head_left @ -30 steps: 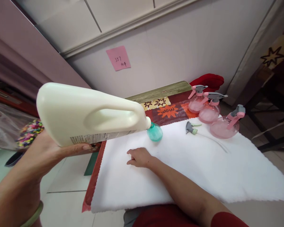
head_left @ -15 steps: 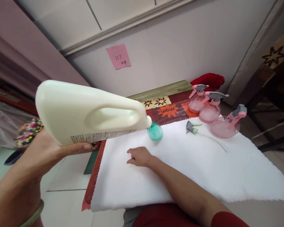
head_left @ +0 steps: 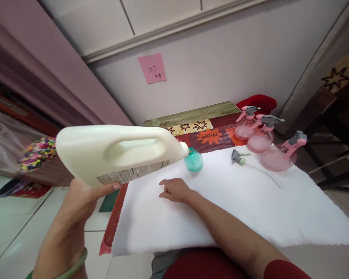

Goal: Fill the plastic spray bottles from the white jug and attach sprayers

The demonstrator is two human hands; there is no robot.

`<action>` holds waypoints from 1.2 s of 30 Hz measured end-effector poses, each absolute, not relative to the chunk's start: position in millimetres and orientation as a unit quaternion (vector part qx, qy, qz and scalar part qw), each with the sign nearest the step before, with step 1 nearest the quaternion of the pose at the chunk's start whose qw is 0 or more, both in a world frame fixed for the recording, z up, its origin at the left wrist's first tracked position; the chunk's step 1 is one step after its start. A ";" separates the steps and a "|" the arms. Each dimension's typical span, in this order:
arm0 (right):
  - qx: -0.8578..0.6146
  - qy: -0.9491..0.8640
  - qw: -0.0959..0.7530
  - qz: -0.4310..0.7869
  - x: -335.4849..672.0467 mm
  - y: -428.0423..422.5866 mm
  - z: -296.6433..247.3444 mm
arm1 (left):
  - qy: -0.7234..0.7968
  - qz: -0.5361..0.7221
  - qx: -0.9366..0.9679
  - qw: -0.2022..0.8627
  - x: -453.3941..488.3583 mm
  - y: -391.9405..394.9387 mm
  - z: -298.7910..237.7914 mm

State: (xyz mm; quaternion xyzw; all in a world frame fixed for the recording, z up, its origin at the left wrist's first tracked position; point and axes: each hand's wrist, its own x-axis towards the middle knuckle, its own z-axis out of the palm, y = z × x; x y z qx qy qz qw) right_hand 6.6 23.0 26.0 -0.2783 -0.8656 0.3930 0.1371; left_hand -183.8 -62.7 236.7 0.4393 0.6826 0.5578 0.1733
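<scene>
My left hand (head_left: 88,197) grips the base of a large cream plastic jug (head_left: 104,143) with a moulded handle and a printed label; most of its fingers are hidden behind it. The jug lies nearly level, its white mouth beside the neck of a round green spray bottle body (head_left: 194,162) that has no spray head on. No liquid stream is visible. My right hand (head_left: 175,190) rests on the white cloth (head_left: 235,209) in front of the green bottle, empty, thumb and forefinger apart. A grey and green spray head (head_left: 238,157) with its tube lies to the right.
Three pink spray bottles (head_left: 278,155) with heads on stand at the table's right back. Behind the cloth is a patterned red cover (head_left: 206,135). A wall with a pink note (head_left: 152,69) rises beyond. Colourful flowers (head_left: 39,155) are at the left, a dark chair at the right.
My left hand has lowered the back of the jug, so it is tilted less and its mouth sits slightly off the green bottle's neck. My right hand stays on the cloth.
</scene>
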 end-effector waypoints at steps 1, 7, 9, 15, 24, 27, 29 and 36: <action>-0.280 -0.865 0.142 0.392 7.2 22.4 25.5 | 0.664 0.572 0.432 0.212 -185.5 -68.2 227.4; -0.301 -0.872 0.147 0.357 6.8 18.8 26.4 | 0.602 0.663 0.267 0.356 -189.1 -100.3 143.1; -0.316 -0.874 0.137 0.343 5.3 18.4 28.1 | 0.600 0.670 0.214 0.382 -184.6 -103.8 112.8; -0.327 -0.861 0.151 0.359 15.3 16.0 32.3 | 0.497 0.722 0.136 0.462 -172.9 -98.1 66.8; -0.323 -0.647 0.400 0.563 23.5 -16.6 54.0 | 0.393 0.725 0.147 0.546 -125.0 -94.4 33.0; -0.330 -0.608 0.440 0.572 16.6 -16.3 68.7 | 0.415 0.714 0.178 0.535 -110.2 -94.1 34.8; -0.325 -0.624 0.451 0.550 15.9 -6.4 80.2 | 0.451 0.709 0.197 0.506 -117.0 -95.1 41.8; -0.233 -0.760 0.335 0.507 15.8 37.1 118.6 | 0.568 0.740 0.261 0.247 -198.0 -115.6 90.8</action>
